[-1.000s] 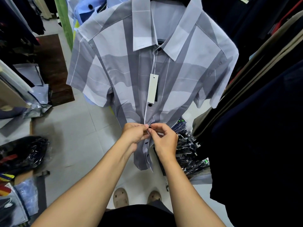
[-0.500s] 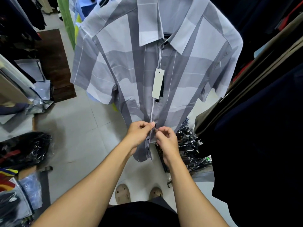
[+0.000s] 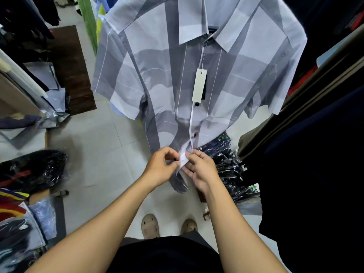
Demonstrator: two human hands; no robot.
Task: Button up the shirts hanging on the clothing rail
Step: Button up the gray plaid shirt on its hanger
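Observation:
A grey and pale-blue checked short-sleeved shirt point(image 3: 157, 79) hangs in front of me, its hanger out of frame. A white paper tag point(image 3: 199, 85) dangles over its front placket. Two dark buttons show closed below the tag, one point(image 3: 196, 104) just under it and one point(image 3: 195, 134) lower down. My left hand point(image 3: 161, 166) pinches the left front edge near the hem. My right hand point(image 3: 201, 170) pinches the right front edge, which is turned outward. The two hands meet at the placket, below the lower button. Whatever button lies between my fingers is hidden.
Dark garments point(image 3: 315, 154) hang close on the right. Packed clothes in plastic point(image 3: 226, 164) lie on the floor behind the shirt. Bagged items point(image 3: 31, 170) and stacked cloth point(image 3: 29, 107) sit at the left. A brown mat point(image 3: 71, 66) lies on the grey tiled floor.
Both hands have slid down the placket from the button they pinched before. That button now shows closed above them. The right hand has turned the fabric edge outward.

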